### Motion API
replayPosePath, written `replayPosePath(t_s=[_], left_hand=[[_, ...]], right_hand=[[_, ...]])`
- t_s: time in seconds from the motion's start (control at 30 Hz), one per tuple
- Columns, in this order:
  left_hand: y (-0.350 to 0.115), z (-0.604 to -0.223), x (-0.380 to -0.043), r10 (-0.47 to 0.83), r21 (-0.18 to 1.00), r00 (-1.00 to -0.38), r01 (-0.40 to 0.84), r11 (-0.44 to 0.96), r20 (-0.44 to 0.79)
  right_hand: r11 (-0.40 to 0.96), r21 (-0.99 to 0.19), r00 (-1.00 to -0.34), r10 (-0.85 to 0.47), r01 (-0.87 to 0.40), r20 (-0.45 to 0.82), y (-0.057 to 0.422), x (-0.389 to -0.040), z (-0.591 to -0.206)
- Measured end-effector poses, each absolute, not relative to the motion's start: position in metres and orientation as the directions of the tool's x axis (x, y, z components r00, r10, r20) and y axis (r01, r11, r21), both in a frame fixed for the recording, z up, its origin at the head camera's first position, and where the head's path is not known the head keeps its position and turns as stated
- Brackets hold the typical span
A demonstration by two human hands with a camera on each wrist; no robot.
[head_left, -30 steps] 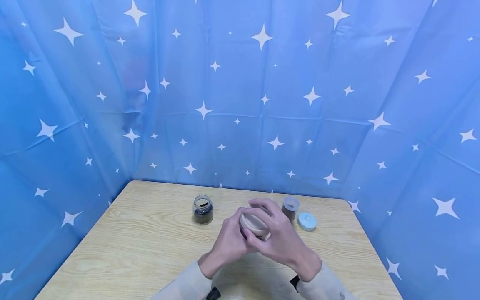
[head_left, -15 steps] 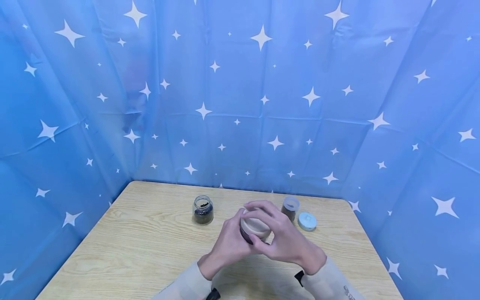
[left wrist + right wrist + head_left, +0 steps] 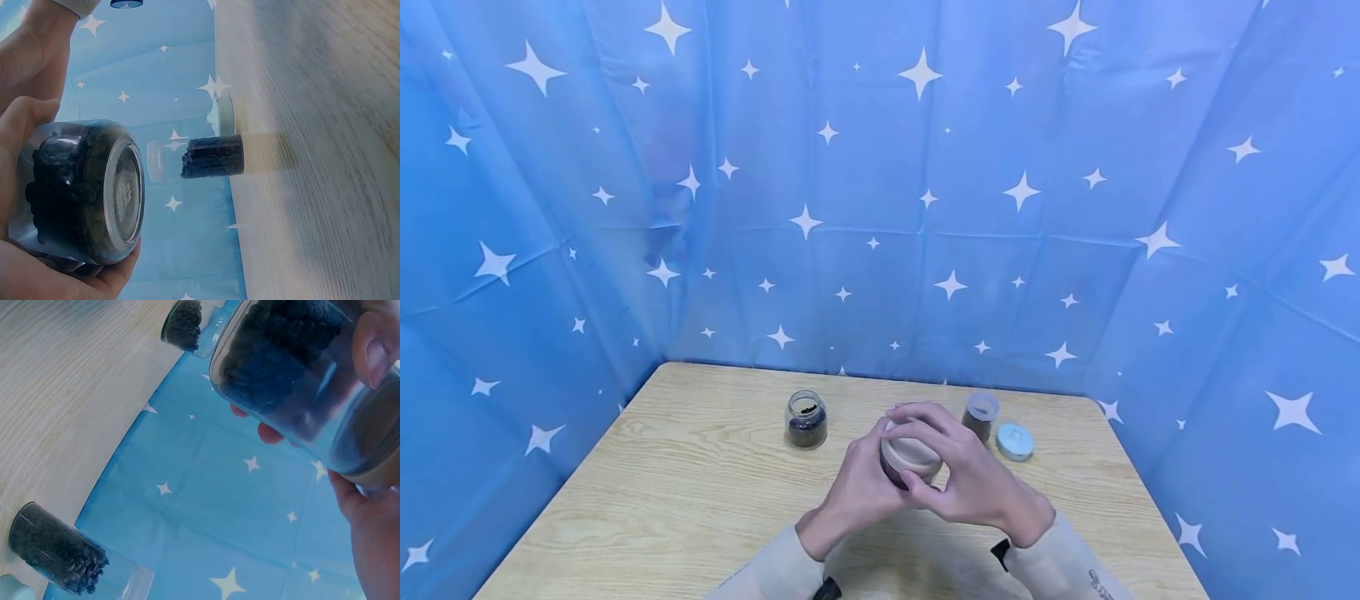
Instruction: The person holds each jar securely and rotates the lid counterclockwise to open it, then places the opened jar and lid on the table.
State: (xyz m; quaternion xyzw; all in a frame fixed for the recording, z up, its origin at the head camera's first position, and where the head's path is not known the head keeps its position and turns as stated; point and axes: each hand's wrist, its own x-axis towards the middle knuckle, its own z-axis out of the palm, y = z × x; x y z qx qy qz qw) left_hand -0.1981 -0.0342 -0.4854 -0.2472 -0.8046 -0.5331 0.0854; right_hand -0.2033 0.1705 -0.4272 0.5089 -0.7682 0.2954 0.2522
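Note:
A clear jar [image 3: 75, 187], partly filled with small dark bean-like pieces, is held off the table. My left hand [image 3: 859, 482] wraps around its side. On its mouth sits a pale beige lid [image 3: 910, 457], which my right hand [image 3: 973, 475] grips with curled fingers and thumb. In the right wrist view the jar's glass body [image 3: 281, 369] slants across the upper right. My hands hide part of the lid and most of the jar in the head view.
On the wooden table [image 3: 700, 467] stands an open glass jar [image 3: 806, 421] with dark contents, back left. Behind my right hand is an open clear canister [image 3: 981, 417] of dark pieces, beside a light blue lid [image 3: 1015, 442]. A starry blue curtain [image 3: 880, 167] surrounds the table.
My right hand has turned on the lid, its wrist shifting slightly right, and the lid shows more plainly. Over the last half second both hands stay almost still. My left hand keeps its hold.

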Motion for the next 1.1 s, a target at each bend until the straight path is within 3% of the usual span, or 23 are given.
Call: replayPosePath(t_s=[0.3, 0.83, 1.1], left_hand=[[-0.035, -0.485, -0.199, 0.302, 0.821, -0.866, 0.483, 0.303, 0.399], [-0.038, -0.486, -0.200, 0.286, 0.804, -0.862, 0.498, 0.325, 0.418], [-0.038, -0.485, -0.199, 0.294, 0.810, -0.867, 0.486, 0.327, 0.402]], right_hand=[[0.336, -0.216, -0.389, -0.630, -0.917, 0.672, 0.171, -0.202, -0.428], [0.600, -0.258, -0.585, -0.447, -0.757, 0.676, 0.155, -0.187, -0.437], [0.600, -0.270, -0.587, -0.427, -0.753, 0.688, 0.151, -0.185, -0.442]])
